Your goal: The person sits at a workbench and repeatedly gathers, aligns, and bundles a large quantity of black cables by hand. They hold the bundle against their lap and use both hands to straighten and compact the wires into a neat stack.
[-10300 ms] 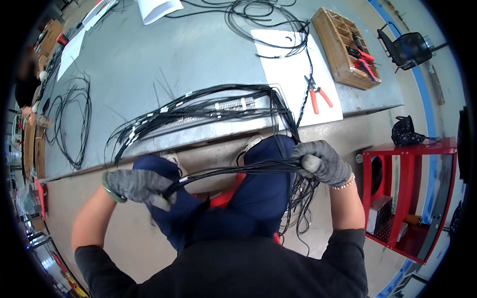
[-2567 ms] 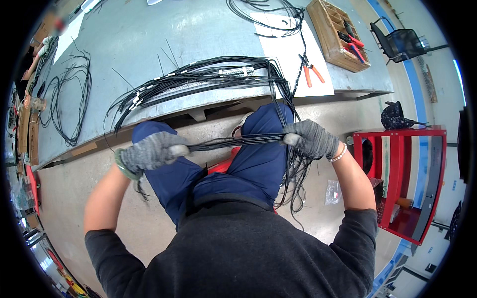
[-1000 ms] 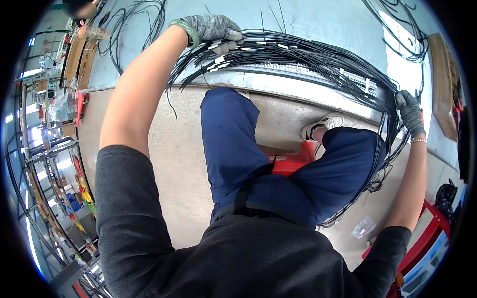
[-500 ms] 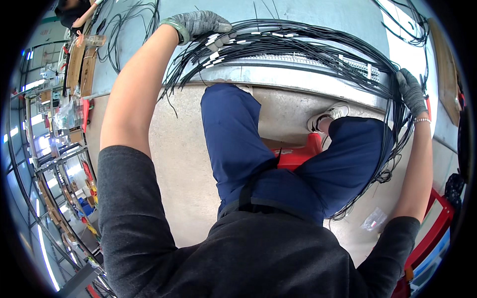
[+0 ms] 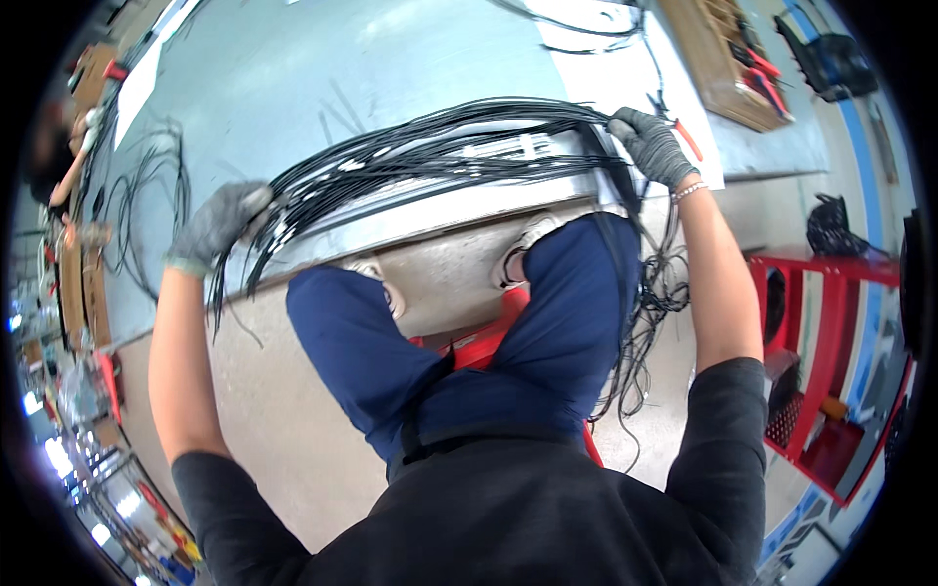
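A grey surface [image 5: 254,88] stretches from 10 to 1 o'clock, with a wooden box [image 5: 699,59] at 2. Along its near edge, toward 12, a black cable bundle [image 5: 391,142] lies in an arch. Of the gloved hands, the left hand [image 5: 217,227], at 10, curls round the bundle's left end; the right hand [image 5: 653,146], at 2, touches its bend, pinching or not I cannot tell.

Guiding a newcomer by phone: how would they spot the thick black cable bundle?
Find the big grey table and its near edge. Along it, a thick black cable bundle arches from the gloved left hand to the gloved right hand. Unlike the thin loose coil farther left, it's dense, its many strands running side by side.
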`<state>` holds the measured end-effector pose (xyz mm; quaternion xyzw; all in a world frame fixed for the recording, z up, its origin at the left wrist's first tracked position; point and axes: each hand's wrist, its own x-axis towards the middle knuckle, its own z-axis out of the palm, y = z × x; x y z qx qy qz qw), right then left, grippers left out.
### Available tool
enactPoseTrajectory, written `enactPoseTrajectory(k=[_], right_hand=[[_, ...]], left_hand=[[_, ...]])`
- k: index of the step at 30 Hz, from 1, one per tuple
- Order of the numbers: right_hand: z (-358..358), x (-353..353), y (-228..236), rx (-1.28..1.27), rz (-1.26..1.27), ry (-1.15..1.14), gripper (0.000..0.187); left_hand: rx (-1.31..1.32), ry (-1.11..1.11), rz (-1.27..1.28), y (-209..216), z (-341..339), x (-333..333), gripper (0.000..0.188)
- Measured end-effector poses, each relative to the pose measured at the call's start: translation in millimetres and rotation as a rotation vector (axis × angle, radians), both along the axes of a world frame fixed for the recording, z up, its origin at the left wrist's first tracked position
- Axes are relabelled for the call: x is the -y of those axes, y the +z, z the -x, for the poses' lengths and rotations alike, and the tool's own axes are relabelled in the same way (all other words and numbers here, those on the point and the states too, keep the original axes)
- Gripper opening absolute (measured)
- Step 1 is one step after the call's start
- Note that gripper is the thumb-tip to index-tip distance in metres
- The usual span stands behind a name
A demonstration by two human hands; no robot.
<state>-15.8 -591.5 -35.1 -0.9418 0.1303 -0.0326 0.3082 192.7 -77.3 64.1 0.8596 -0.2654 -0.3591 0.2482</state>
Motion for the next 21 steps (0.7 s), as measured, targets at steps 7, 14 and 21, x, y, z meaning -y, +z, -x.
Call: enactPoseTrajectory(k=[7,14,21], right_hand=[[97.4,-45.8,94.9,0.008,-0.244,0.112,0.022],[143.8,-135.7,133.0,-0.075,-0.219,0.362,0.021],[153.8,-154.7,141.1,-0.070,-0.106,0.358,0.023]], left_hand=[[-0.377,-0.038,0.079,18.8,99.0,-66.6,0.032],[-0.457,-0.365,0.086,27.4,199.1,44.3,0.052],[0.201,-0.308,0.513,-0.5,264.6,162.3,0.040]])
